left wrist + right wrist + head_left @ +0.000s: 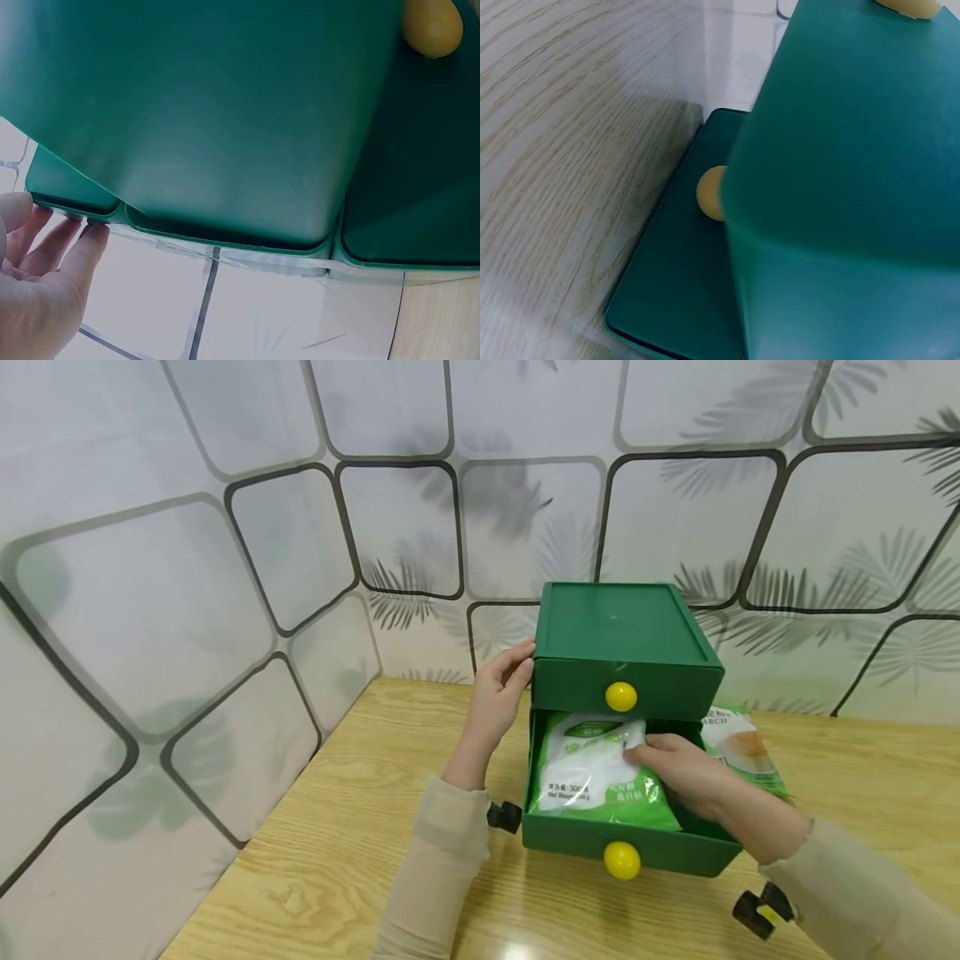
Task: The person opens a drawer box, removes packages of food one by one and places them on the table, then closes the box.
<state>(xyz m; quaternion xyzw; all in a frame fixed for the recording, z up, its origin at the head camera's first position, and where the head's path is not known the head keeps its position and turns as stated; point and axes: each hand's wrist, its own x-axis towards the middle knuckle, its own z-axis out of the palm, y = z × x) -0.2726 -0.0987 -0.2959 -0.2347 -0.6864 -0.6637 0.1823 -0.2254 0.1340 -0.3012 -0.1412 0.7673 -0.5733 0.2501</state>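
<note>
A green drawer unit (626,622) with yellow round knobs stands on the table. Its middle drawer (562,837) is pulled out, and a green and white plastic packet (577,768), printed "Net Weight 300g", lies in it. My right hand (693,777) reaches into that drawer and grips the packet's right side, thumb on top; the other fingers are partly hidden. My left hand (498,689) rests its fingertips against the unit's left side, near the top. In the left wrist view those fingers (84,259) touch the unit's edge. The right wrist view does not show my right hand.
A second green and white packet (738,747), with "ARCH" printed on it, lies on the table (360,827) right of the unit. Below the pulled-out drawer is a closed bottom drawer (679,277) with a yellow knob (711,193). A patterned cloth wall (405,527) stands behind.
</note>
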